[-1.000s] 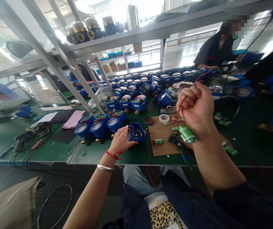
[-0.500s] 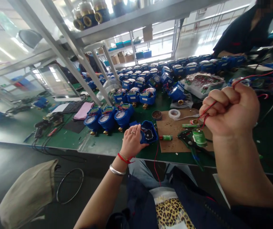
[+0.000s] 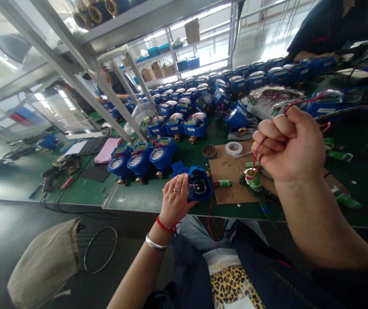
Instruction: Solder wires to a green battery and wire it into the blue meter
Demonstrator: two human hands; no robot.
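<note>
My left hand point(image 3: 176, 192) is wrapped over the near left side of a blue water meter point(image 3: 207, 182), whose flap is up and whose black inside shows. Raised above the bench on the right, my right hand point(image 3: 295, 146) is a fist closed round red and black wires point(image 3: 258, 148). Below the fist, the wires lead down to a green battery point(image 3: 253, 180), which appears to hang from them. Green-handled pliers point(image 3: 263, 201) lie partly behind that battery. Another small green battery point(image 3: 224, 183) lies just right of the meter.
A cardboard sheet point(image 3: 222, 167) bears a roll of white tape point(image 3: 234, 148), with a small round tin point(image 3: 209, 151) beside it. Several blue meters point(image 3: 138, 165) stand left and behind. Metal shelf posts point(image 3: 122, 107) rise at the left. A person point(image 3: 322, 30) is across the bench.
My right fist has moved left, and the green battery below it has shifted left too. My left hand stays on the water meter. The camera view has tilted slightly.
</note>
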